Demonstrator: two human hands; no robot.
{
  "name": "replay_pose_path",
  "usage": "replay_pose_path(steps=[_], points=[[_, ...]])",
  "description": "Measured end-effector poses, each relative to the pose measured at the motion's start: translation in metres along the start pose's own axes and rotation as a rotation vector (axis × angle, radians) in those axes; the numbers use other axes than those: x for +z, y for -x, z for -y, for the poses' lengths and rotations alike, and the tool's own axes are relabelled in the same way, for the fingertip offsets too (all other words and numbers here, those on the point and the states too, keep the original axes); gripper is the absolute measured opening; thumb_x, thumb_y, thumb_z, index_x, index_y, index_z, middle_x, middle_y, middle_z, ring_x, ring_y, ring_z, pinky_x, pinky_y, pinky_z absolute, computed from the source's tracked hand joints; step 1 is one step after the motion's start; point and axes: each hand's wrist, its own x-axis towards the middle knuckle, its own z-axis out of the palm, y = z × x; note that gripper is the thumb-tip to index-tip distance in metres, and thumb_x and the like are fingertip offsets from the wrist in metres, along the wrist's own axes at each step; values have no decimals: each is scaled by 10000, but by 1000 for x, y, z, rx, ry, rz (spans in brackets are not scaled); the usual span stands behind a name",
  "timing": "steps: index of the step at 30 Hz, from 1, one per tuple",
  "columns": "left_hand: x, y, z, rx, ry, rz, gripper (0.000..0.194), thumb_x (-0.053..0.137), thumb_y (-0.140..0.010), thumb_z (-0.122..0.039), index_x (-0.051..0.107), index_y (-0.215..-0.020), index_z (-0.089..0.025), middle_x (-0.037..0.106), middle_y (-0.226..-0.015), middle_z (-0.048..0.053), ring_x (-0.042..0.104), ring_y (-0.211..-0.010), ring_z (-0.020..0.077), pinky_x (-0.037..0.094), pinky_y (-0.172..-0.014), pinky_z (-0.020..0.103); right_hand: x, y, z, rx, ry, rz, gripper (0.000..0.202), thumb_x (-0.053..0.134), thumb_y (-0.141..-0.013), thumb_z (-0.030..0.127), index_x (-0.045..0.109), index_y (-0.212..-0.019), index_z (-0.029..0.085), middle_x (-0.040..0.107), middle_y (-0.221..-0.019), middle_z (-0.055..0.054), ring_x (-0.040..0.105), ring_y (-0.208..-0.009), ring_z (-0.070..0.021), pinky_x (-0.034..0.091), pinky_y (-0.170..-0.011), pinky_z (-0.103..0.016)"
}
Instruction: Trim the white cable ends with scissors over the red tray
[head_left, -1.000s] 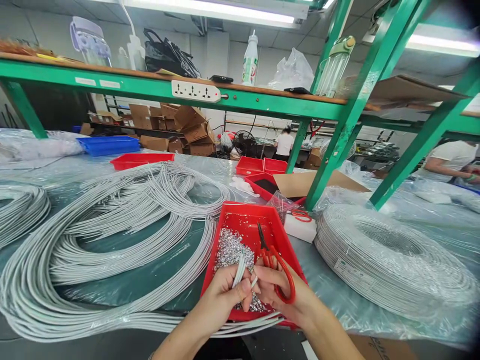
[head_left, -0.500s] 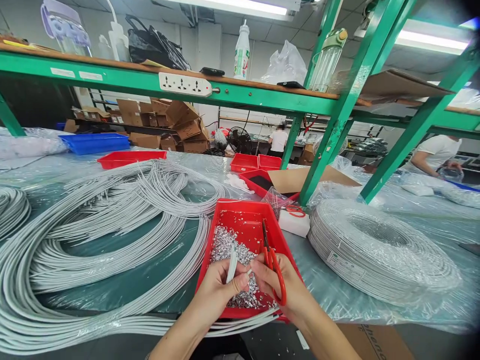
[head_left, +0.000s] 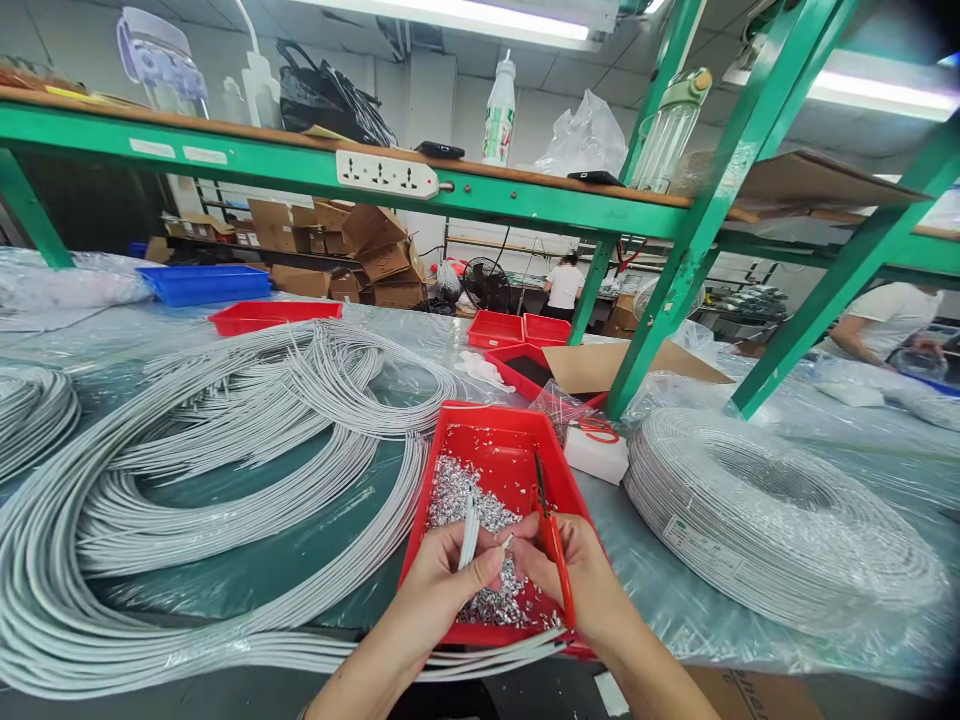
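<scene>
My left hand is closed on a few white cables, whose ends point up between thumb and fingers. Close beside it, my right hand holds red-handled scissors, their dark blades pointing up and away. The fingertips of both hands meet at one cable end. Under the hands is a red tray holding silvery scraps. More cable ends lie across the tray's near edge, running from the large bundle on the left.
A big wrapped cable coil lies on the right. Beside the tray stands a white box with red scissors on it. Green posts carry a shelf with bottles and a power strip. Two people are farther back.
The view has shifted slightly, so most things appear a little farther right. My right hand has turned the scissors a little, and its fingers have shifted at the cable end.
</scene>
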Motion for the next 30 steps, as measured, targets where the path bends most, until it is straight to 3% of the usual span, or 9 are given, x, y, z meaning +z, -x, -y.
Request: replay_pose_path(steps=[5,13,17,21,28,30], points=[[-1,0,-1,-24,1,16,294,741,-601,-398,605,-631,-139,563,-486,-18,405,-468,82,257,-485,218,-1,1,0,-8,18,3,199,750,-610,320,659,-533,161,472,-421,40,381,-464,-115,298,-448,-222],[-9,-2,11,-57,-37,143,294,685,-674,-405,601,-665,-124,590,-527,11,398,-478,82,252,-484,208,-6,-3,-8,34,-83,51,260,748,-636,355,622,-535,150,484,-440,46,386,-439,-94,298,-457,-219],[-11,-7,18,-59,-2,109,308,737,-608,-398,629,-621,-110,609,-562,32,481,-554,115,304,-526,212,-3,-3,-11,77,-149,66,296,742,-641,389,604,-538,148,470,-438,58,330,-395,-67,252,-416,-205],[-12,-10,19,-52,46,102,333,789,-525,-394,639,-611,-110,584,-538,13,473,-545,114,311,-528,213,0,-4,-13,100,-183,67,315,761,-623,366,584,-507,133,454,-415,69,260,-376,-45,178,-385,-204],[-14,-5,16,-78,76,106,287,804,-521,-344,647,-613,-123,585,-559,-5,461,-556,97,343,-574,207,2,-6,-27,295,-339,204,442,645,-686,490,426,-449,187,273,-285,125,142,-280,-34,165,-362,-225],[-15,-5,17,-91,80,109,277,795,-540,-340,652,-629,-121,588,-568,-2,469,-561,97,344,-575,204,2,-5,-26,297,-352,197,445,648,-686,494,425,-455,186,289,-290,121,153,-288,-35,166,-370,-224]])
